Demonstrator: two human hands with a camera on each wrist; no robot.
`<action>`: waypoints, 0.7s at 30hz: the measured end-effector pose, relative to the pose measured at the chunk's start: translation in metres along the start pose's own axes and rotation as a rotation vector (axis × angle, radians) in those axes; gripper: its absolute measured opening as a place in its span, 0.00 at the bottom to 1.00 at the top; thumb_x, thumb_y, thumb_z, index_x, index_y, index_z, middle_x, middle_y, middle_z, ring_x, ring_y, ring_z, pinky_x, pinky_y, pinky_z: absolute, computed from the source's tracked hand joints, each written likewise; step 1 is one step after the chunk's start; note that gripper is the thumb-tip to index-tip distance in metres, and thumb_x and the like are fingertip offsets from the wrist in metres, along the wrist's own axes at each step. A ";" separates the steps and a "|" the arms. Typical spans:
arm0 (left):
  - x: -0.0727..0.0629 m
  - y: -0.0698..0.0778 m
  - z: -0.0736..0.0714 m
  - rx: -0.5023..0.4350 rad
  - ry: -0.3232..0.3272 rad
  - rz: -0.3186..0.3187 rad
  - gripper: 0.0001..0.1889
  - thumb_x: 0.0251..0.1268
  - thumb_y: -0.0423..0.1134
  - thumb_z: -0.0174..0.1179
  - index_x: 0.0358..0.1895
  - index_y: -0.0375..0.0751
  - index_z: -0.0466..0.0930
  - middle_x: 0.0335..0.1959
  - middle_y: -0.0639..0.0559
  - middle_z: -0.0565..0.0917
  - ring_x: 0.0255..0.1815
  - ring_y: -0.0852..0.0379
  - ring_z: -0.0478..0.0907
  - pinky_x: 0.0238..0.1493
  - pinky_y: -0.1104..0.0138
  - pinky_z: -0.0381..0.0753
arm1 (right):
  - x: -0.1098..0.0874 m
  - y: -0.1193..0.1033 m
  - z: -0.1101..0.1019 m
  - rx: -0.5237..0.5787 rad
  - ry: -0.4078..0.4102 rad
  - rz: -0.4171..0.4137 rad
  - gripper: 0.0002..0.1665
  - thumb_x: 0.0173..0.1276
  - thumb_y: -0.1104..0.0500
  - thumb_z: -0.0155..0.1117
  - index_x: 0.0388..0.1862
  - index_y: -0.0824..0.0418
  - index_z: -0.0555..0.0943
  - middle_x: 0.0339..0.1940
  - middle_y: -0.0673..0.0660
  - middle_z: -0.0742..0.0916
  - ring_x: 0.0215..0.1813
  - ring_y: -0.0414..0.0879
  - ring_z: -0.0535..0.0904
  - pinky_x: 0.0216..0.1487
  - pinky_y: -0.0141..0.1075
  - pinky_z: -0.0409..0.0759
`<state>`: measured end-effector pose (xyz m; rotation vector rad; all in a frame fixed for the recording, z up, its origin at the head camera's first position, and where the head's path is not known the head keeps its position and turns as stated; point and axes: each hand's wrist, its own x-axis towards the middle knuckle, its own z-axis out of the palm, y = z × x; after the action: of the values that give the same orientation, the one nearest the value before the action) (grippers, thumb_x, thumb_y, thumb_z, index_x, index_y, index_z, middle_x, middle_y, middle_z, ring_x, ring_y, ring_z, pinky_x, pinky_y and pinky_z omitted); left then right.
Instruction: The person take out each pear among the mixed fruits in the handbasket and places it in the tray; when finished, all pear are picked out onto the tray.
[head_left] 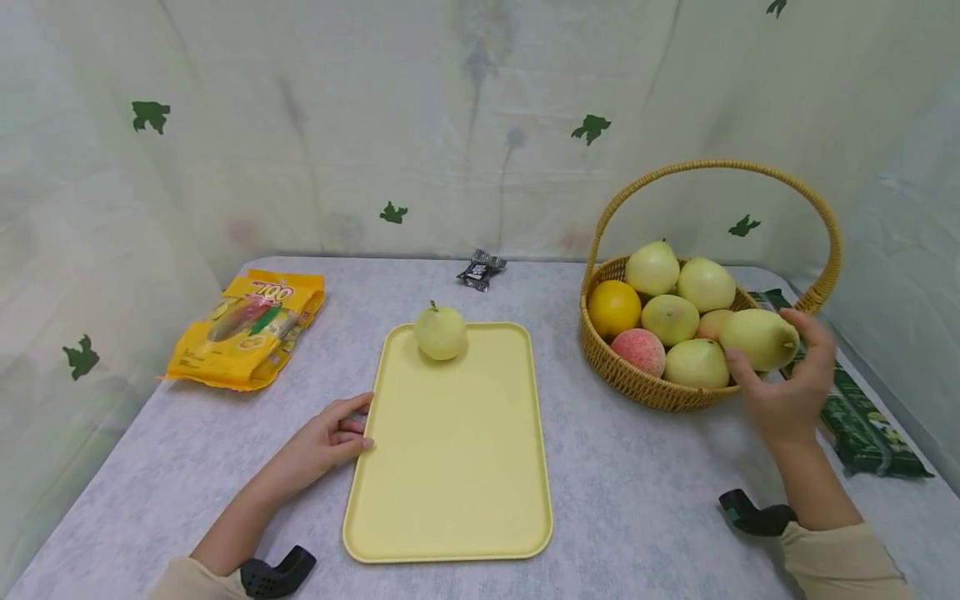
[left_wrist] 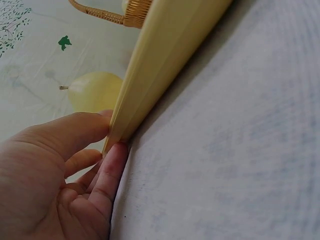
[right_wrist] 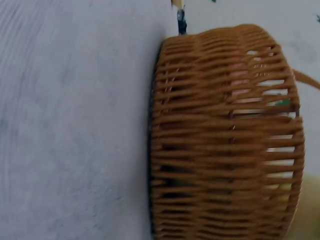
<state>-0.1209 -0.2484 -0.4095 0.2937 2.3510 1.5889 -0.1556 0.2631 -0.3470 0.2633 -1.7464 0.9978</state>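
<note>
My left hand [head_left: 330, 437] is at the left edge of a pale yellow tray [head_left: 453, 467]. In the left wrist view, its thumb and a finger pinch the tray's rim [left_wrist: 150, 75]. On the tray's far left corner stands a yellow-green pear [head_left: 440, 333], stem up. My right hand [head_left: 791, 392] grips another pear [head_left: 757, 339], thumb on the near side and fingers on the far right. That pear lies on its side at the right rim of a wicker basket [head_left: 633, 392]. In the right wrist view the basket's woven wall [right_wrist: 225, 135] fills the middle; my right hand is out of that view.
The basket also holds an orange [head_left: 614, 308], a peach [head_left: 637, 350] and several pears, under a tall arched handle [head_left: 712, 163]. A yellow snack bag [head_left: 243, 329] lies left, a small black wrapper [head_left: 482, 270] at the back, a dark green packet [head_left: 870, 425] right.
</note>
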 end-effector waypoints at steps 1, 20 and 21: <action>0.000 0.000 0.000 -0.002 0.000 0.000 0.36 0.57 0.39 0.62 0.67 0.36 0.55 0.57 0.39 0.62 0.47 0.47 0.68 0.42 0.71 0.74 | 0.000 0.001 -0.001 -0.006 0.000 0.009 0.40 0.47 0.46 0.67 0.50 0.75 0.70 0.50 0.54 0.76 0.55 0.49 0.68 0.58 0.36 0.61; 0.001 -0.002 0.000 0.010 0.006 0.017 0.36 0.56 0.38 0.62 0.67 0.35 0.56 0.56 0.39 0.63 0.46 0.48 0.69 0.42 0.71 0.74 | -0.009 0.048 -0.018 -0.132 -0.169 0.178 0.38 0.45 0.69 0.70 0.57 0.67 0.67 0.55 0.40 0.67 0.59 0.42 0.60 0.58 0.32 0.56; 0.001 -0.003 0.000 0.009 0.005 0.017 0.36 0.56 0.38 0.62 0.67 0.35 0.56 0.56 0.39 0.63 0.46 0.48 0.69 0.42 0.71 0.74 | -0.009 0.049 -0.018 -0.150 -0.183 0.176 0.38 0.45 0.69 0.70 0.58 0.67 0.67 0.56 0.41 0.67 0.60 0.43 0.59 0.59 0.33 0.56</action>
<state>-0.1221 -0.2488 -0.4122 0.3124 2.3665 1.5887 -0.1691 0.3047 -0.3772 0.1080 -2.0285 0.9861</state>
